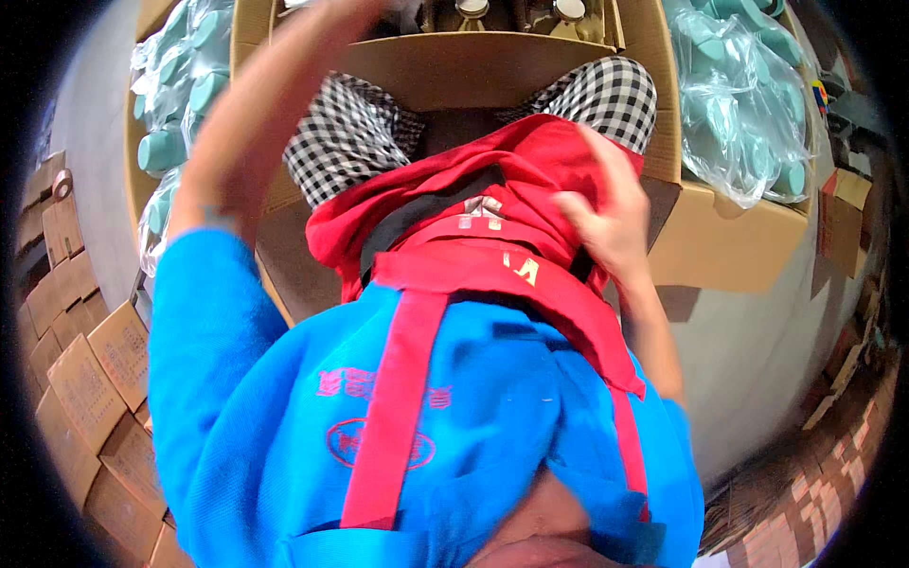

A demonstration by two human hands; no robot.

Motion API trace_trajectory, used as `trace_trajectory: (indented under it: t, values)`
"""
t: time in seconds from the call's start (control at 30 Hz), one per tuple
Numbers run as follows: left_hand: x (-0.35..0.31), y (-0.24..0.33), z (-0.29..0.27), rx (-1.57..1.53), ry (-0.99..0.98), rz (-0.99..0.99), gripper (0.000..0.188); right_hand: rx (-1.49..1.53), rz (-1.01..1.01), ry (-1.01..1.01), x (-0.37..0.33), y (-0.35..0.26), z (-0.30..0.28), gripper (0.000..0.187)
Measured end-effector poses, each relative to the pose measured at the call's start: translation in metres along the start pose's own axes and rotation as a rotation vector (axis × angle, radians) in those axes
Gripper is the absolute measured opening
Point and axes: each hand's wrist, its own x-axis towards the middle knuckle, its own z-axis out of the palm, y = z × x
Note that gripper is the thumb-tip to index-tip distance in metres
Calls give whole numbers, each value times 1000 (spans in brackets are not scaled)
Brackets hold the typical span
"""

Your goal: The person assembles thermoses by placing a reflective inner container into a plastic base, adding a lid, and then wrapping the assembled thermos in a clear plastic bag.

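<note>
My left forearm [275,104] stretches up to the picture's top edge, and the left hand lies beyond it, out of sight. My right hand [615,213] is open above the right side of my lap, beside the red apron [454,222]. Its thumb and fingers stand apart, slightly blurred, with nothing visible between them. In front of my knees is a cardboard box [436,71]. Inside it, bottles with pale round caps [568,9] stand between dividers, partly cut off by the top edge.
Cartons on both sides hold teal cups or lids in clear plastic, one bag at left [161,150] and one at right [729,104]. An open cardboard flap [724,241] juts out at right. Stacked brown cartons [90,379] line the far left over a grey floor [757,360].
</note>
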Motion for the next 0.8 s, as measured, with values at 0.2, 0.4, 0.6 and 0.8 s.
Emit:
trace_trajectory:
  t: [0.2, 0.4, 0.6, 0.8]
  values:
    - [-250, 3, 63, 756, -824, -201, 80, -754, -279, -719, 43, 14, 79, 98]
    - [-293, 76, 33, -236, 128, -368, 21, 68, -297, -338, 48, -57, 32, 20]
    - [-346, 161, 11, -326, -85, -180, 52, 464, -561, -401, -14, -201, -2, 25]
    - [-401, 219, 6, 52, -59, 93, 29, 506, -437, -1442, -27, -202, -53, 28]
